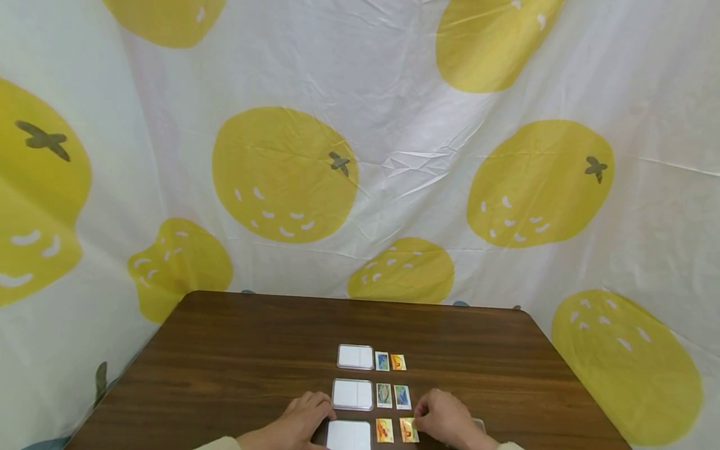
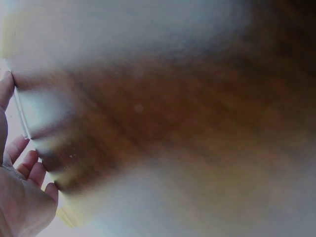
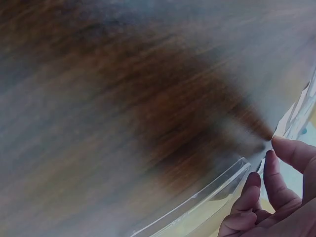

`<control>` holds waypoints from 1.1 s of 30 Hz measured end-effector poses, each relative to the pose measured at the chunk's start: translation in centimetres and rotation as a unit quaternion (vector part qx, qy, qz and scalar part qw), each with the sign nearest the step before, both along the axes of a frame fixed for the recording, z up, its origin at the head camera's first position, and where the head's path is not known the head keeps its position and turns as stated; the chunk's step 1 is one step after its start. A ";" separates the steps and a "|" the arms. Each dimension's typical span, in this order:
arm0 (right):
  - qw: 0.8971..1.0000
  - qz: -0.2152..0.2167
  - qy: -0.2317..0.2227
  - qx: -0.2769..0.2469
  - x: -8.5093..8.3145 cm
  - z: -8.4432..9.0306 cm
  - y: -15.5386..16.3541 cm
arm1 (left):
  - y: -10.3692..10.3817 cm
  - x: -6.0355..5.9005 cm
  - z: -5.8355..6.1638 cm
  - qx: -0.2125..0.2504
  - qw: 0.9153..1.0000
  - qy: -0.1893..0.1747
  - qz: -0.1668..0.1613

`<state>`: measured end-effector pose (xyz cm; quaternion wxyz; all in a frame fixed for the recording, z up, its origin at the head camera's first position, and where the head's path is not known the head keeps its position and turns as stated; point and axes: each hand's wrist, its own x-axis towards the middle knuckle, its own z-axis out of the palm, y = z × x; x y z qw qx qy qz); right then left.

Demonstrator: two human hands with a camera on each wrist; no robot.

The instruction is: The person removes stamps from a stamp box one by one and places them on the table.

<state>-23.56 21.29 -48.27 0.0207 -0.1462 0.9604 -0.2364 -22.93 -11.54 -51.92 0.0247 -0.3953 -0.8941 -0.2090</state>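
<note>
My left hand [image 1: 304, 417] rests at the left side of the nearest white-backed clear case [image 1: 349, 435]. In the left wrist view, its thumb and index finger touch that case's edge, and the other fingertips rest on the table. My right hand [image 1: 447, 417] has thumb and index finger together at the right edge of an orange picture stamp [image 1: 409, 430], pinching it. The stamp still lies low against the table. Left of it is another orange stamp [image 1: 385, 430]. In the right wrist view, a clear plastic lid [image 3: 197, 200] lies beside the curled fingers.
Two more white-backed cases, the middle one [image 1: 352, 394] and the far one [image 1: 355, 357], stand in a column. Beside them lie a green stamp [image 1: 384, 395], blue stamps [image 1: 402, 397] and a far orange stamp [image 1: 398, 362]. Fruit-print cloth [image 1: 405, 206] hangs behind the brown table [image 1: 253, 350].
</note>
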 end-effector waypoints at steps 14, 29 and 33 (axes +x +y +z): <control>1.000 -0.008 0.003 -0.026 -0.3 0.7 0.1 | -0.1 0.0 0.0 0.002 1.000 0.008 -0.004; 0.989 0.095 -0.071 -0.091 -0.9 1.5 2.6 | 0.0 0.0 -0.1 0.000 1.000 0.007 0.000; 0.984 0.108 -0.076 -0.118 -0.8 1.7 3.9 | 0.0 0.0 -0.2 0.002 1.000 0.012 -0.002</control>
